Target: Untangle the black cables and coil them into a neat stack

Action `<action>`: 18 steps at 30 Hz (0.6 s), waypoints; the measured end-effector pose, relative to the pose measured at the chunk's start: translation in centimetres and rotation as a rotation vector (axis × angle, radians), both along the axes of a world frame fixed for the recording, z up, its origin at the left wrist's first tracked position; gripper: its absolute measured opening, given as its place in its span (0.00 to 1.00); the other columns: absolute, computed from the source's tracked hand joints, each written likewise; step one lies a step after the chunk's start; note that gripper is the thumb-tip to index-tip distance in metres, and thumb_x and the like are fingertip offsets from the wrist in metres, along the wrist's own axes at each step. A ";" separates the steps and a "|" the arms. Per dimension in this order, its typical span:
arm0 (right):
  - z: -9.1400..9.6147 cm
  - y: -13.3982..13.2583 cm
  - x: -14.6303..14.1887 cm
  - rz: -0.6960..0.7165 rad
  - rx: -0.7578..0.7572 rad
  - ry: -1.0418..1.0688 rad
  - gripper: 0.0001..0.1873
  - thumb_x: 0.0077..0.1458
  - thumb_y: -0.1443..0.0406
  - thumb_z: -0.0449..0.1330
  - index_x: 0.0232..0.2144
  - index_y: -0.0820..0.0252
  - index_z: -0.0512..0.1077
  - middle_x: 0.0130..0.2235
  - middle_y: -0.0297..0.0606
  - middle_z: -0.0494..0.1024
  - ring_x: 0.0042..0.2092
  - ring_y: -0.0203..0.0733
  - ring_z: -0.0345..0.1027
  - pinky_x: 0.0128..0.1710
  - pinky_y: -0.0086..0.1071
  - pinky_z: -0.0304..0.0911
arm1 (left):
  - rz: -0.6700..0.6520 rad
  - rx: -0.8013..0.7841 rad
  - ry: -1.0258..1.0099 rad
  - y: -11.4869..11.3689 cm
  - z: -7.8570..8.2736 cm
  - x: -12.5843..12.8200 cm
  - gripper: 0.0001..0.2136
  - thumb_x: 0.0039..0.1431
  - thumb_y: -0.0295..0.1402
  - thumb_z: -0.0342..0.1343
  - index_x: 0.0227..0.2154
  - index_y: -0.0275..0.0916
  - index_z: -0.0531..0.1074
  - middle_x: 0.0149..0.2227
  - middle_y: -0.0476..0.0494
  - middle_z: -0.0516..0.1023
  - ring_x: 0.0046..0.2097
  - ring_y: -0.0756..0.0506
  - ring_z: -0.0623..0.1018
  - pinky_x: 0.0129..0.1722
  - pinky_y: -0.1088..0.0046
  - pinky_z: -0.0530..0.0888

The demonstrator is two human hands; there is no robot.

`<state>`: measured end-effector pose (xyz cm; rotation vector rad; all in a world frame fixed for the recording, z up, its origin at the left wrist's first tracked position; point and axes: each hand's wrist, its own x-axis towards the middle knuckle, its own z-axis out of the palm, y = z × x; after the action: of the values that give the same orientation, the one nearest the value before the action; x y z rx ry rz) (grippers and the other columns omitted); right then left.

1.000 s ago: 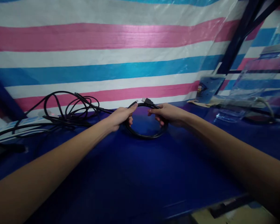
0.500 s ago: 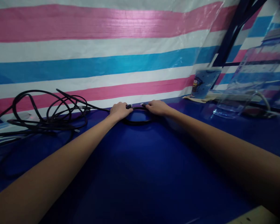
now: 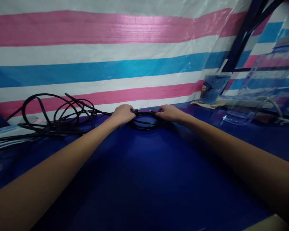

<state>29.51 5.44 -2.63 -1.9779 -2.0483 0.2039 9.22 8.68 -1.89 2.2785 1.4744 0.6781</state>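
A black cable (image 3: 144,127) lies in a round coil on the blue tabletop (image 3: 144,173), near the striped sheet. On the coil's left side my left hand (image 3: 123,114) is closed round the cable, with a dark plug end (image 3: 136,111) by its fingertips. Across from it, my right hand (image 3: 169,113) grips the coil's right side. Another small connector tip (image 3: 152,111) pokes out beside its fingers. The two hands are a short way apart, and the palms hide part of the loops.
Loose black cable loops (image 3: 55,123) lie at the left over a white power strip (image 3: 19,130) with a small red light. At the right stand a blue cartoon cup (image 3: 213,89) and a large clear plastic container (image 3: 260,83). A striped sheet (image 3: 98,70) hangs behind.
The coil shows more separate loops at its front now. Both hands keep hold of it and have barely moved; the whole view has shifted slightly.
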 end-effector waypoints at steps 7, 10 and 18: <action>-0.7 -0.4 -0.9 0.052 0.085 -0.136 0.15 0.53 0.67 0.51 0.36 0.67 0.75 0.38 0.52 0.77 0.36 0.47 0.69 0.33 0.35 0.57 | 0.164 -0.145 -0.107 0.7 -1.4 -0.8 0.08 0.52 0.21 0.50 0.31 0.32 0.73 0.30 0.37 0.77 0.25 0.48 0.76 0.28 0.71 0.73; -1.4 0.0 -1.0 0.069 0.124 -0.173 0.17 0.54 0.67 0.49 0.38 0.68 0.75 0.40 0.54 0.76 0.39 0.49 0.69 0.36 0.38 0.57 | 0.150 -0.120 -0.135 0.5 -2.1 -1.0 0.12 0.53 0.18 0.47 0.38 0.31 0.72 0.32 0.37 0.78 0.29 0.49 0.77 0.30 0.74 0.74; -1.4 0.3 -0.6 0.064 0.132 -0.189 0.17 0.55 0.68 0.47 0.35 0.67 0.76 0.38 0.54 0.76 0.36 0.47 0.69 0.34 0.37 0.56 | -0.046 0.205 0.089 -0.2 -3.8 -2.2 0.13 0.60 0.28 0.45 0.43 0.35 0.73 0.48 0.34 0.76 0.52 0.38 0.73 0.52 0.58 0.67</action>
<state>28.95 5.70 -4.08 -1.9174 -2.1799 -0.1067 7.02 8.50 -5.65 2.5188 1.4453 0.7540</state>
